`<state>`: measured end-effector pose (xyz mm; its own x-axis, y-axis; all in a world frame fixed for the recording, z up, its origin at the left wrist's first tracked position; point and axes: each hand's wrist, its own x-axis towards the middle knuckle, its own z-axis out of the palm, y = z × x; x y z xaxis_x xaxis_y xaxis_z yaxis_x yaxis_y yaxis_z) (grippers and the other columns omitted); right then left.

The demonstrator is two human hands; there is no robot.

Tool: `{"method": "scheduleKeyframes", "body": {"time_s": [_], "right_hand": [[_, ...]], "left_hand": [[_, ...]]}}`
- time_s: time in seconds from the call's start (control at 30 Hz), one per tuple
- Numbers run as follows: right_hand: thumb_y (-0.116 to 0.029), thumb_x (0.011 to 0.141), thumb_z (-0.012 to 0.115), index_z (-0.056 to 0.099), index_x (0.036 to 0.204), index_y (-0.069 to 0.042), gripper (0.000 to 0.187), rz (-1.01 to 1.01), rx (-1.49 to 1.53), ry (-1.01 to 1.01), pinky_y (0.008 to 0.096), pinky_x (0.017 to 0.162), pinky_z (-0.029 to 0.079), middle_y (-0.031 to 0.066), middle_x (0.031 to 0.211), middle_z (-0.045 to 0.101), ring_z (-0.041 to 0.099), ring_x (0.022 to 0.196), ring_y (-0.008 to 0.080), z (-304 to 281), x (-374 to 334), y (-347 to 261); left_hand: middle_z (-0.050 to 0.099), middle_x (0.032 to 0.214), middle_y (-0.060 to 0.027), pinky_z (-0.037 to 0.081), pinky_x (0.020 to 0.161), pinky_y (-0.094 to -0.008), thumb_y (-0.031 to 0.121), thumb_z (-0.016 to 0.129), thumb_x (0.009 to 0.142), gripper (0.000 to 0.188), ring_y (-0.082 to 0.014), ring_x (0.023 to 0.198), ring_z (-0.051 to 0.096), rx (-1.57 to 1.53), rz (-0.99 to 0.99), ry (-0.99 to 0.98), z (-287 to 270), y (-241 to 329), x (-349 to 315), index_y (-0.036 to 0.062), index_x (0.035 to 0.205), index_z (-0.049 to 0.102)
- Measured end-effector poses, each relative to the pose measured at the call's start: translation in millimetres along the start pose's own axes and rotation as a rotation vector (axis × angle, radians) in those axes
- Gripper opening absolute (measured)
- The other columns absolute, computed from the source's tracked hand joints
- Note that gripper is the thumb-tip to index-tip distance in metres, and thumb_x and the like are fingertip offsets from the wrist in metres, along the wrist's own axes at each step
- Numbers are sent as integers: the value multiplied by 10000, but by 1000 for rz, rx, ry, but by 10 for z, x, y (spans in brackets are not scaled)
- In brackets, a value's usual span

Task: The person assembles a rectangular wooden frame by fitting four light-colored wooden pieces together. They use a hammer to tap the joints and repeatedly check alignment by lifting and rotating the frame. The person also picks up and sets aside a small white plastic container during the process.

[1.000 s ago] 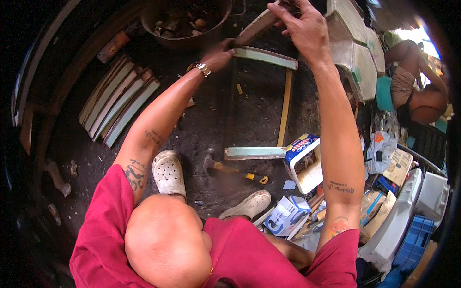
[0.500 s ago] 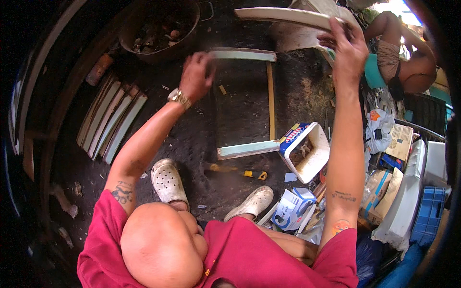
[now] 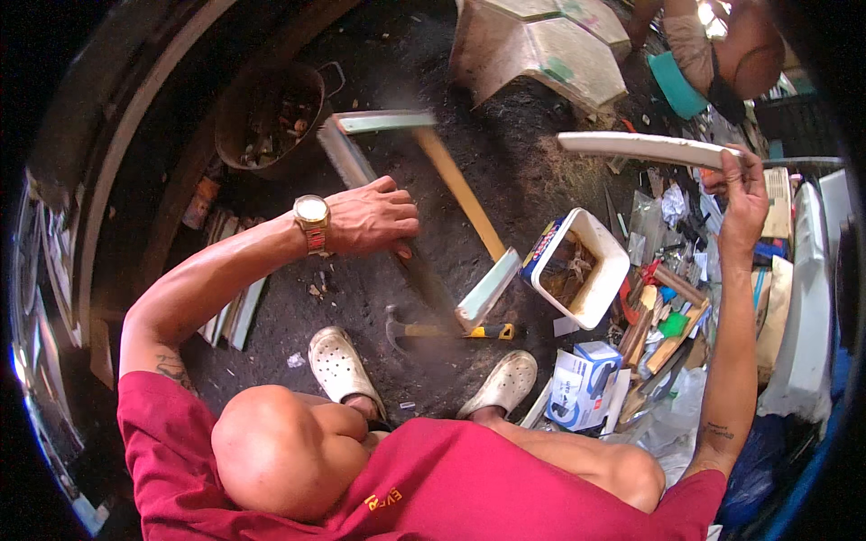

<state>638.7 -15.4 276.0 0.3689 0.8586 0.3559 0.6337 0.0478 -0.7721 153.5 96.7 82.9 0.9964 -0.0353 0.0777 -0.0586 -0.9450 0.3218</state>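
Dark, dirty ground (image 3: 528, 180), clutter heaped along the right side. White squarish tub (image 3: 612, 279), blue on its outer side, opening toward the camera: brown-stained inside, small dark scrap at the bottom, can't make out what. Round pot (image 3: 313, 101) upper left has a mix of small bits, too dim to sort. Blue-and-white carton (image 3: 586, 383) right of the feet, contents hidden.

Hidden/cut off: left forearm (image 3: 216, 266) covers part of a slat stack (image 3: 236, 316), so no firm count there. Co-worker (image 3: 695, 45) upper right, cropped by the top edge.

Counts: 1 wooden frame (image 3: 462, 194), 4 sides: 2 pale green ends, 1 yellowish rail, 1 dark rail (image 3: 350, 160). 1 loose slat (image 3: 645, 147), whitish, slightly curved. 1 hammer (image 3: 451, 331), 2 clogs (image 3: 338, 362), 1 wristwatch (image 3: 312, 212).

Grip: left hand (image 3: 374, 216) curled over the dark rail mid-length; looks like a hold, but fingertips are partly hidden and the rail is blurred. Right hand (image 3: 741, 194) pinches the loose slat by its right end, above the tub in view. Frame sits ahead of the person, between pot and tub, near corner overlapping the hammer handle.
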Motion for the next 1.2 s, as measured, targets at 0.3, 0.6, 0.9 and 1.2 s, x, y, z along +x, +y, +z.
{"method": "scheduleKeyframes", "body": {"time_s": [0.3,0.6,0.9,1.2], "right_hand": [[-258,986,733,673,1127,-68,244,48,219,283,256,689,524,15,913,681,662,752,98,-10,-113,299],[-309,975,746,678,1156,-80,300,3,308,246,243,663,527,3,961,687,650,728,80,-60,-167,390],[-286,980,744,695,1133,-97,247,55,313,212,221,627,514,-8,924,691,648,712,64,77,-195,462],[-311,982,738,687,1140,-83,282,78,296,177,228,639,520,-1,897,689,649,715,70,190,-184,520]], "left_hand": [[688,891,-204,510,784,-558,579,410,1063,563,-425,906,682,-128,-563,6,-833,-279,773,54,1044,614],[666,790,-186,547,682,-555,201,704,864,298,-423,772,692,209,-546,62,-474,-177,619,47,1040,521],[675,775,-200,562,662,-529,172,695,861,255,-417,757,701,250,-601,74,-476,-186,680,45,1019,540],[664,795,-192,571,672,-520,87,569,888,128,-398,762,705,320,-548,147,-366,-294,631,45,1008,550]]}}
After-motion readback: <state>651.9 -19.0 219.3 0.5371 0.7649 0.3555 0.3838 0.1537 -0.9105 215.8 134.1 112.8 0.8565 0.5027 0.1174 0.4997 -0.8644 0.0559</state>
